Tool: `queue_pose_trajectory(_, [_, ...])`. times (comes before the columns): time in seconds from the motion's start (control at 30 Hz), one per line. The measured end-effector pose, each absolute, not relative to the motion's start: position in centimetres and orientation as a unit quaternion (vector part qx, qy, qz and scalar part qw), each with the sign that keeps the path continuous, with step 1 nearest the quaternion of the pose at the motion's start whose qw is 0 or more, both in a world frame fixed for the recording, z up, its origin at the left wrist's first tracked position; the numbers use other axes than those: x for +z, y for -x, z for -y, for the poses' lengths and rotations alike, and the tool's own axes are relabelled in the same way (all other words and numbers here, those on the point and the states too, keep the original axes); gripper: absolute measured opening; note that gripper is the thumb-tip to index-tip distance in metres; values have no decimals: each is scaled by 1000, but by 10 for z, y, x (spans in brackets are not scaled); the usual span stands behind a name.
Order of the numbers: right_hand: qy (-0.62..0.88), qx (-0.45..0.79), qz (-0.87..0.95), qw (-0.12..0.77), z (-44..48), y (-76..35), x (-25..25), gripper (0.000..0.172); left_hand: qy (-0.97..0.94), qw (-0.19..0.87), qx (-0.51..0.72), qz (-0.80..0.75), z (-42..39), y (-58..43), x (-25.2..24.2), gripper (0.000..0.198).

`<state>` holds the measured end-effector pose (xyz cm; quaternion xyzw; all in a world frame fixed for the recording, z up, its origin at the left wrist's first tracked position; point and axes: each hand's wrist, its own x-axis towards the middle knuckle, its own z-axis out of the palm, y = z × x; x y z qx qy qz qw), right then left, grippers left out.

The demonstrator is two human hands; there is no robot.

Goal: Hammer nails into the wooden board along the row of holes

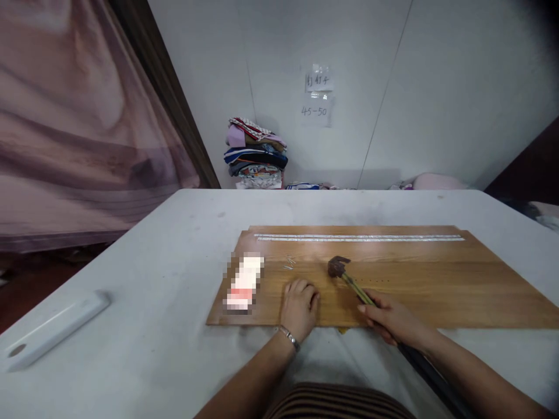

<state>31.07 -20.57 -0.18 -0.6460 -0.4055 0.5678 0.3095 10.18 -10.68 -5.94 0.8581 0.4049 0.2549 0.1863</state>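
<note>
My right hand (386, 317) is wrapped around the handle of a claw hammer (360, 290). The hammer's dark, rusty-looking head (336, 266) is over the wood-grain board (437, 291), claw toward the upper right; I cannot tell whether it touches the surface. On the board's near part rests my left hand (300, 305), palm down, fingers lying on the wood and a bracelet at its wrist. Just beyond that hand lie a few loose nails (289, 263). Right of the hammer head, a row of small dark marks (371, 280) runs across the board.
Two white measuring strips (358, 237) lie along the board's far edge. A phone-like object (245, 282), blurred out, is on its left part. On the white table (152, 279) lies a long white object (56, 329). Folded clothes (255, 154) are stacked by the wall; a curtain hangs left.
</note>
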Motion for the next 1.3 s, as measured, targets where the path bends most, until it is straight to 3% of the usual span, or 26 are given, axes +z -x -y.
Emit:
queue_pose_trajectory(0.47, [645, 572, 404, 306, 204, -308, 0, 41, -859, 205, 239, -404, 103, -101, -57, 13])
queue_pose_trajectory(0.77, [650, 558, 402, 323, 204, -307, 5, 34, -809, 300, 232, -449, 79, -109, -41, 13])
queue_pose_trajectory(1.03, [655, 562, 392, 319, 207, -307, 0, 35, -866, 161, 123, -457, 74, -124, -42, 15])
queue_pose_trajectory(1.3, [666, 563, 374, 317, 208, -302, 5, 37, -877, 155, 108, -443, 70, -122, -45, 13])
